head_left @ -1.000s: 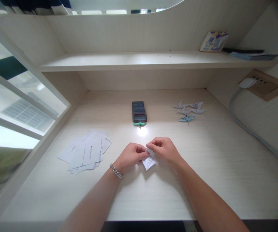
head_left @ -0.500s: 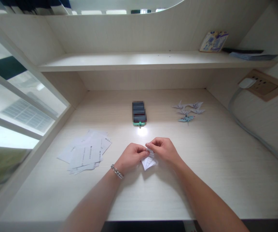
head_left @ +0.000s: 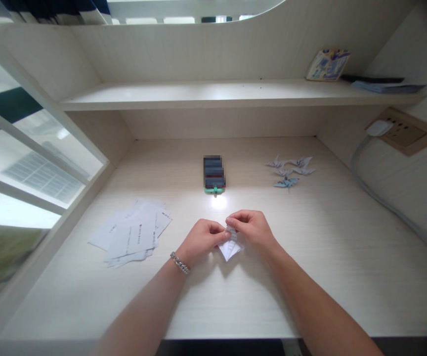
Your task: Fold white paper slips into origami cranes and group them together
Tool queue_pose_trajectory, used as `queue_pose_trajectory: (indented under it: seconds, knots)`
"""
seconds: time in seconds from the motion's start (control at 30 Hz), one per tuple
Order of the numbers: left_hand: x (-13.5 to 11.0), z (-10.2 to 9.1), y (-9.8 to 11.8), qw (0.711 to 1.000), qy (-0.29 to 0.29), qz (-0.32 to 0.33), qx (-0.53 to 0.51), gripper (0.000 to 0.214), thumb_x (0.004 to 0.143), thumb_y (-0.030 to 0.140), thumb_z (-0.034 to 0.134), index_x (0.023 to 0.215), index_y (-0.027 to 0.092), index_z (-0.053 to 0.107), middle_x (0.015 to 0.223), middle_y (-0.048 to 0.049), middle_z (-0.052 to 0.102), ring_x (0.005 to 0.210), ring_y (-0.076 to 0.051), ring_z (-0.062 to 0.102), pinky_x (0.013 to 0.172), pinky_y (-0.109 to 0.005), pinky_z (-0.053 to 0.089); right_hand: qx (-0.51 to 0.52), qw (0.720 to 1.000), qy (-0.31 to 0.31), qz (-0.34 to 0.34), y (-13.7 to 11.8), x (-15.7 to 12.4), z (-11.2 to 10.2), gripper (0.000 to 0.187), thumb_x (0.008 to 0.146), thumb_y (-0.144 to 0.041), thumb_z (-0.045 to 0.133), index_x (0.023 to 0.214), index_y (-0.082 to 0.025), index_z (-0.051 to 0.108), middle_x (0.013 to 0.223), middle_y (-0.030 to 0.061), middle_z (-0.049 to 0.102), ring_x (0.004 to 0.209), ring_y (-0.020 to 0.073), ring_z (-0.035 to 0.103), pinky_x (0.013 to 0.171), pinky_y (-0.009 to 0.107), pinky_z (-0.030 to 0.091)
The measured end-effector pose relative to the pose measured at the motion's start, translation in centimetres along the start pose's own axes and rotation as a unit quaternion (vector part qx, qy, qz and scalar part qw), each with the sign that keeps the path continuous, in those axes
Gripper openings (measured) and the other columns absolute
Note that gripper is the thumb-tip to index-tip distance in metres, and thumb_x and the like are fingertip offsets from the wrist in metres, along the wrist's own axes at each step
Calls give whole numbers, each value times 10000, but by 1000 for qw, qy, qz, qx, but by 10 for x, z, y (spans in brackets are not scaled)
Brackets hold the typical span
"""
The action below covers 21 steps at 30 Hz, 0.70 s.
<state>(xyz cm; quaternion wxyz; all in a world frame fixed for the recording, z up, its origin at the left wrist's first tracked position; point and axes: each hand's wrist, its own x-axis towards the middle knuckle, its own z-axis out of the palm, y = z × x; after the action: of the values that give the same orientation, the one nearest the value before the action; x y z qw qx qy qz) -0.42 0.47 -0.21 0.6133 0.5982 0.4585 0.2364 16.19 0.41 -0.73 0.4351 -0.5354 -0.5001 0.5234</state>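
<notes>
Between my hands is a small folded piece of white paper [head_left: 230,249] with printed lines, its pointed end toward me. My left hand [head_left: 208,234] grips its left side, thumb lying across the upper part. At the paper's top end, my right hand [head_left: 249,225] pinches with thumb and forefinger. The fingertips hide the upper tip. Beyond the hands lies a phone [head_left: 213,173] with a blurred screen and a green edge, a bright spot of light just in front of it. Several folded paper cranes [head_left: 289,165] stand at the back right, and a bluish paper crane [head_left: 286,182] is nearest me.
Loose printed paper sheets [head_left: 132,237] lie overlapping at the left on the desk [head_left: 87,301]. A shelf [head_left: 184,94] spans the back and bears a small colourful packet [head_left: 327,64]. At right, a cable [head_left: 380,200] hangs from a wall socket [head_left: 408,131].
My right thumb and fingers have shifted slightly up and right at the paper's top. The folded paper has moved a touch to the right. My left hand keeps its hold.
</notes>
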Motion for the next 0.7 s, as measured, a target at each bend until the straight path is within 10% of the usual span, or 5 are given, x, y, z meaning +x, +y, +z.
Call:
queue_pose_trajectory:
  seconds: [0.33, 0.7]
  knots:
    - [1, 1, -1, 1000, 7, -21, -20, 291, 712, 387, 609, 655, 105, 647, 555, -11, 538, 500, -88, 421, 490, -224, 297, 38, 999, -27, -11, -1, 3, -6, 350, 705, -410, 663, 937, -147, 668, 731, 55, 665, 646, 157, 600, 601, 288, 490]
    - [0, 1, -1, 1000, 3, 1, 7, 256, 707, 349, 602, 621, 110, 626, 544, -1, 517, 502, -85, 404, 486, -222, 269, 1, 999, -34, -23, 1, 1, -2, 175, 641, -285, 703, 751, -152, 673, 661, 33, 653, 601, 149, 584, 543, 258, 447]
